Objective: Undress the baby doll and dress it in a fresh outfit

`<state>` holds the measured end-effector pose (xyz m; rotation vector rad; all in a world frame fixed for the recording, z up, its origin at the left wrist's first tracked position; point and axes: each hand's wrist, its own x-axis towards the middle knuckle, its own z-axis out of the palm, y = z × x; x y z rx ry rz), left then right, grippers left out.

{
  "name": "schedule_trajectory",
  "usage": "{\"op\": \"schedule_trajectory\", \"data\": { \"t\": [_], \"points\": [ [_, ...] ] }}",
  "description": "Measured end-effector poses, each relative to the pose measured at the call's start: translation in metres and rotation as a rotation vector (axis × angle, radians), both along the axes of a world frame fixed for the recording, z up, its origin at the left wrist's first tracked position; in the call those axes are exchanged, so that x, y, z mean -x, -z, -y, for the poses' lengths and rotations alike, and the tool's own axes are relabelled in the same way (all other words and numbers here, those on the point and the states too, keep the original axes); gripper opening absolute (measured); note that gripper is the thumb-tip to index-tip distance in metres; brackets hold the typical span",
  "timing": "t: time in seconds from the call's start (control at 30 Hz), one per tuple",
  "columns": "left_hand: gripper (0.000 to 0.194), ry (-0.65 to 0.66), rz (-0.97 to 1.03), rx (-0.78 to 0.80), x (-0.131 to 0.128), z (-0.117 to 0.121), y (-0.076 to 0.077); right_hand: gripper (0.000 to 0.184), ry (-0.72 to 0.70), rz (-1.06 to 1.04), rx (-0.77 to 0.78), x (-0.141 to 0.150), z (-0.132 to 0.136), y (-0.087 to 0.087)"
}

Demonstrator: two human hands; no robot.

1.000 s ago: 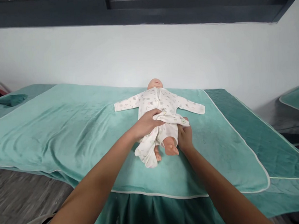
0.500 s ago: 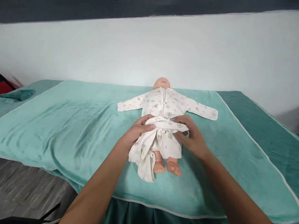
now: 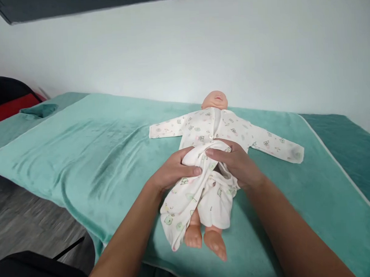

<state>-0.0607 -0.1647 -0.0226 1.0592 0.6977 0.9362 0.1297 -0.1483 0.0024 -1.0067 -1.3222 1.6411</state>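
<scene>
A baby doll (image 3: 214, 99) lies on its back in a white printed long-sleeved top (image 3: 233, 128) with its sleeves spread wide. Over its lower body are matching white printed baby pants (image 3: 190, 195), bunched at the waist. One pant leg hangs loose to the left; the other covers the doll's upper leg. Both bare feet (image 3: 214, 244) stick out below. My left hand (image 3: 175, 169) pinches the bunched cloth between thumb and fingers. My right hand (image 3: 235, 158) grips the waistband, its thumb on top and its fingers partly hidden by the cloth.
A teal blanket (image 3: 90, 150) with some wrinkles covers the bed under the doll. A white wall (image 3: 169, 53) rises behind. Darker teal cloth (image 3: 335, 148) shows at the right. A black and red chair (image 3: 11, 103) stands at the left, and a black item (image 3: 34, 271) at lower left.
My view has come closer and tilted. My right hand has moved in toward my left along the waistband, and an opening now shows in the cloth beside it. Both hands keep hold.
</scene>
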Motion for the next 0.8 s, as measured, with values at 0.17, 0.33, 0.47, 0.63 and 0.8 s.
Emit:
{"op": "schedule_trajectory", "data": {
  "t": [0.17,0.33,0.47,0.63,0.8],
  "points": [
    [0.037,-0.143,0.085,0.023,0.004,0.0,0.016,0.026,-0.078,-0.124,0.106,0.001,0.004,-0.003],
    [0.037,-0.276,0.153,-0.018,0.001,-0.001,0.022,0.037,-0.224,-0.153,0.168,0.004,0.006,-0.001],
    [0.034,-0.273,0.206,-0.025,0.001,0.002,0.02,0.046,-0.364,-0.058,0.115,0.001,0.007,-0.002],
    [0.042,-0.223,0.222,0.005,-0.001,0.007,0.018,0.044,-0.714,0.362,-0.062,-0.007,0.009,-0.013],
    [0.045,-0.144,0.175,0.01,0.008,0.007,0.021,0.035,-0.464,0.143,-0.054,-0.003,0.014,-0.004]
  ]
}}
